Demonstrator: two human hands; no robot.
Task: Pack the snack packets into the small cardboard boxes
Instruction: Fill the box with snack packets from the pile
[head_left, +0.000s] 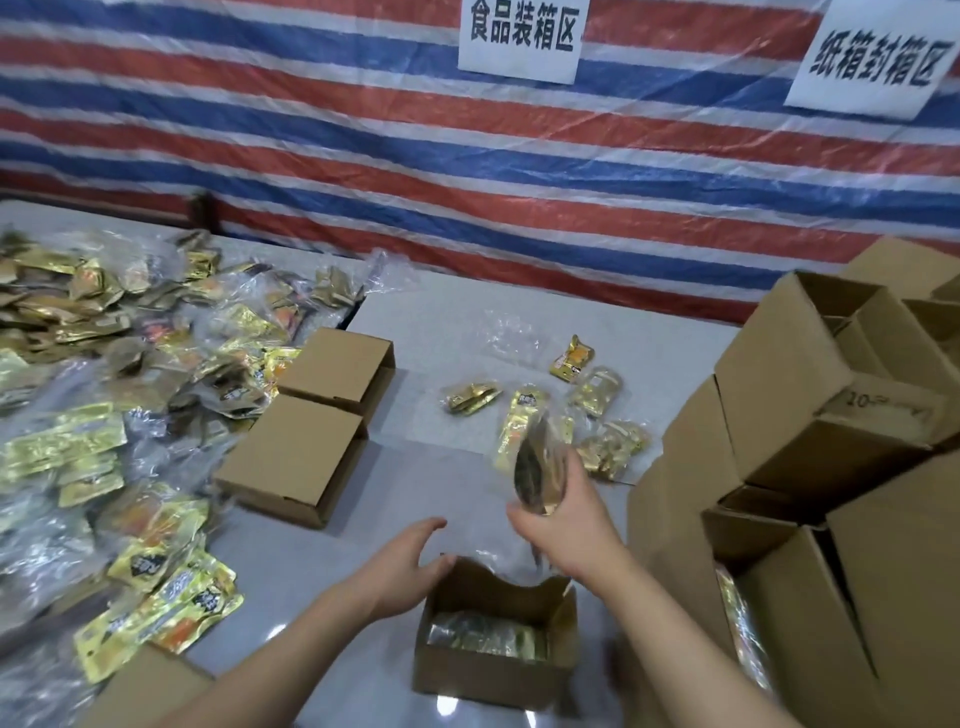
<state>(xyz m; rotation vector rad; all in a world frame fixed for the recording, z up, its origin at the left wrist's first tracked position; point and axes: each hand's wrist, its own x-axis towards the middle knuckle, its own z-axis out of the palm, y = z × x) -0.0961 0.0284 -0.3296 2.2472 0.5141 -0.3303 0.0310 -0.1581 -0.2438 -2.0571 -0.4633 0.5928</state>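
Box part filled; many packets left.
Our right hand (558, 512) gripped a packet (537, 467) above the box (493, 670); left hand (410, 564), fingers relaxed, steadied its rim.

A makeshift food-packing station is showing itself here. Beyond the hands, a red, white and blue striped tarpaulin (363, 171) is serving as the back wall, carrying two paper signs (519, 36) in Chinese (the nearer one reading 食品装箱区). Heaps of snack packets (93, 395) are lying left of the hands, and stacked cardboard cartons (810, 395) are crowding the right.
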